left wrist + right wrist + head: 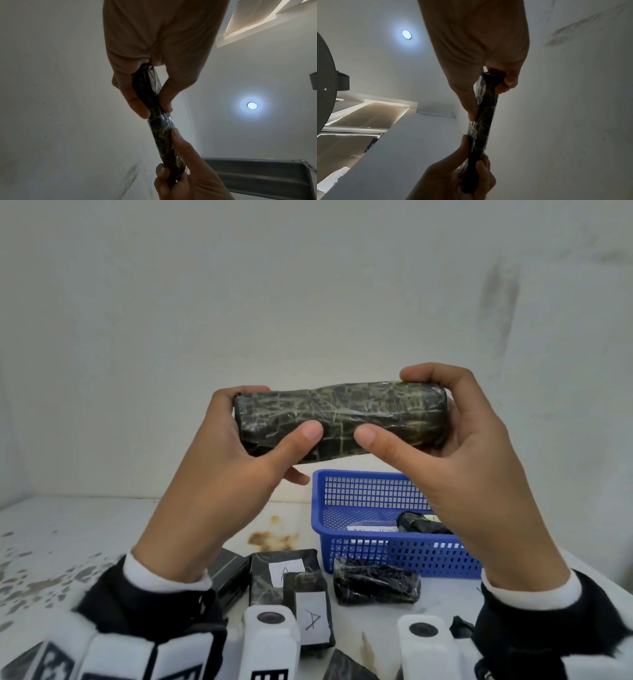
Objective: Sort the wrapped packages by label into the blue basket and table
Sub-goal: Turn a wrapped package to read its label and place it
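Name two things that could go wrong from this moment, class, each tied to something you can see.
1. No label shows on the wrapped package held up by the left hand and right hand, so it might be sorted wrongly.
2. It is held above the blue basket; a slip on the shiny wrap could drop it in regardless.

A long package (339,419) is held up level between the left hand (222,460), at its left end, and the right hand (459,453), at its right end, above the table (85,542). Behind and below it, right of centre, stands the basket (363,508) with a package (423,523) in it. Before the basket lie more packages (376,583), two labelled ones (308,607) overlapping.
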### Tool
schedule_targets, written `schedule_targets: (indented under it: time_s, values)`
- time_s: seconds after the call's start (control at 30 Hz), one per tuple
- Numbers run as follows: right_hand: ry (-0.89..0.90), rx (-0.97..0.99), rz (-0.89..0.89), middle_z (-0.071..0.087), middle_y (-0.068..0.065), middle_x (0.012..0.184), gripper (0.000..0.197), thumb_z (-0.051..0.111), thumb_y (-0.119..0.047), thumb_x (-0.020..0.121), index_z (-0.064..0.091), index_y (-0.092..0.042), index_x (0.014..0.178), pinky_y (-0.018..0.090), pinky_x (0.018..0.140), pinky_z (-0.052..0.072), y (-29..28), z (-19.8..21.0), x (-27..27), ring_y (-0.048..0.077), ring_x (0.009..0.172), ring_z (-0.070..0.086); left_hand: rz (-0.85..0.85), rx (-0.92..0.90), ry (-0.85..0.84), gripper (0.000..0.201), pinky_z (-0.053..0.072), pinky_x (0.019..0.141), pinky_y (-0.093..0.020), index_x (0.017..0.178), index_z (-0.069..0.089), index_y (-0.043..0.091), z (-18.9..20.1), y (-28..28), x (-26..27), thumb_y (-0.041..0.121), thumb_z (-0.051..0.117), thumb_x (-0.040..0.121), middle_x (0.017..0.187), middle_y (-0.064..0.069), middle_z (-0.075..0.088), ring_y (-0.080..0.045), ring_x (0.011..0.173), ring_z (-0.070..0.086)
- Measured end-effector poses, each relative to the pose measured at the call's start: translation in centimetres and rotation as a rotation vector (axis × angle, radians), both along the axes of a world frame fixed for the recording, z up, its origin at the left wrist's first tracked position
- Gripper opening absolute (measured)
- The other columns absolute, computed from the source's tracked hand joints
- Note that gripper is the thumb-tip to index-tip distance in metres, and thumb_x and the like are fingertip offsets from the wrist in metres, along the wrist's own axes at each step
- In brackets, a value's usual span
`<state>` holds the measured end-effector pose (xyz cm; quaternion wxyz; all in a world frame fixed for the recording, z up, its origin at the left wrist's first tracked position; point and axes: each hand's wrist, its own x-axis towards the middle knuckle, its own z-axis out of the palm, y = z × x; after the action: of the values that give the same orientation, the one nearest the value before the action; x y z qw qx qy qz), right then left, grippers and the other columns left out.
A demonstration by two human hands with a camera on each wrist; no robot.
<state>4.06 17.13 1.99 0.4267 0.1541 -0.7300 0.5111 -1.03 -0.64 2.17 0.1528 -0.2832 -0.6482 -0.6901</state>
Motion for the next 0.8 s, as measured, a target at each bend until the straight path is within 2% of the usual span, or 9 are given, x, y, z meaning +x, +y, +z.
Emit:
schedule_targets:
  time_s: [0.1, 0.23, 0.3, 0.37, 0.43, 0.53, 0.6, 0.7, 0.8]
  values:
    - [0.003, 0.006, -0.033, 0.068, -0.005, 0.100, 0.056, 0.084, -0.042, 0.065, 0.054, -0.038, 0.112, 0.031, 0.081, 0.060, -0.28, -0.11, 0.17, 0.017, 0.089, 0.070, -0.002, 0.009, -0.004, 0.072, 0.055, 0.057, -0.028, 0.116, 0.050, 0.025, -0.03, 0.08, -0.07, 0.056, 0.077, 0.057, 0.082, 0.011, 0.073, -0.013, 0.068, 0.069]
    - [0.013, -0.002, -0.028, 0.068, -0.007, 0.097, 0.056, 0.082, -0.044, 0.065, 0.052, -0.036, 0.111, 0.029, 0.080, 0.060, -0.49, -0.14, 0.03, 0.012, 0.086, 0.071, 0.011, 0.006, 0.009, 0.066, 0.051, 0.050, -0.025, 0.112, 0.050, 0.024, -0.05, 0.12, -0.20, 0.054, 0.082, 0.063, 0.081, 0.005, 0.072, -0.014, 0.065, 0.067]
    - [0.013, -0.013, -0.024, 0.069, -0.007, 0.097, 0.055, 0.081, -0.045, 0.065, 0.052, -0.035, 0.111, 0.028, 0.081, 0.059, -0.48, -0.15, -0.07, 0.011, 0.087, 0.071, 0.006, 0.017, 0.013, 0.059, 0.050, 0.048, -0.027, 0.109, 0.050, 0.025, -0.04, 0.01, -0.20, 0.055, 0.077, 0.065, 0.082, 0.003, 0.072, -0.015, 0.064, 0.066]
    - [0.006, -0.008, -0.029, 0.068, -0.008, 0.096, 0.054, 0.081, -0.044, 0.066, 0.052, -0.035, 0.110, 0.028, 0.082, 0.058, -0.52, -0.19, -0.16, 0.011, 0.087, 0.071, 0.007, 0.013, 0.020, 0.057, 0.048, 0.046, -0.026, 0.105, 0.048, 0.028, -0.03, -0.06, -0.26, 0.055, 0.072, 0.060, 0.082, 0.003, 0.072, -0.014, 0.063, 0.066]
    - [0.012, -0.019, -0.028, 0.067, -0.008, 0.094, 0.051, 0.080, -0.044, 0.067, 0.052, -0.034, 0.109, 0.027, 0.081, 0.058, -0.54, -0.23, -0.19, 0.010, 0.085, 0.070, 0.023, -0.007, 0.025, 0.062, 0.046, 0.045, -0.024, 0.106, 0.048, 0.029, -0.08, 0.06, -0.28, 0.060, 0.075, 0.059, 0.082, 0.005, 0.072, -0.013, 0.060, 0.065]
    - [0.024, -0.016, -0.026, 0.068, -0.004, 0.095, 0.048, 0.080, -0.041, 0.070, 0.052, -0.032, 0.108, 0.029, 0.081, 0.058, -0.65, -0.27, -0.28, 0.013, 0.086, 0.071, 0.071, -0.041, 0.026, 0.067, 0.043, 0.045, -0.025, 0.109, 0.048, 0.029, -0.30, 0.31, -0.46, 0.064, 0.066, 0.056, 0.077, 0.007, 0.067, -0.009, 0.054, 0.060]
    - [0.034, -0.025, -0.010, 0.068, -0.001, 0.095, 0.045, 0.079, -0.040, 0.072, 0.052, -0.031, 0.107, 0.033, 0.083, 0.059, -0.70, -0.33, -0.33, 0.017, 0.088, 0.071, 0.086, -0.047, 0.017, 0.067, 0.040, 0.049, -0.024, 0.108, 0.050, 0.029, -0.40, 0.33, -0.64, 0.067, 0.064, 0.055, 0.073, 0.011, 0.063, -0.006, 0.051, 0.056]
    - [0.047, -0.024, -0.013, 0.066, 0.004, 0.096, 0.037, 0.077, -0.037, 0.078, 0.052, -0.031, 0.104, 0.037, 0.087, 0.058, -0.62, -0.34, -0.40, 0.021, 0.090, 0.069, 0.094, -0.056, -0.011, 0.061, 0.038, 0.057, -0.026, 0.099, 0.055, 0.032, -0.45, 0.19, -0.94, 0.071, 0.063, 0.053, 0.066, 0.019, 0.060, -0.003, 0.055, 0.052]
    - [0.046, -0.037, 0.005, 0.065, 0.001, 0.091, 0.028, 0.069, -0.042, 0.082, 0.053, -0.034, 0.104, 0.031, 0.082, 0.056, -0.48, -0.32, -0.45, 0.016, 0.084, 0.067, 0.086, -0.076, -0.009, 0.051, 0.037, 0.058, -0.026, 0.092, 0.056, 0.033, -0.38, -0.05, -0.90, 0.072, 0.060, 0.059, 0.065, 0.023, 0.060, -0.001, 0.054, 0.051]
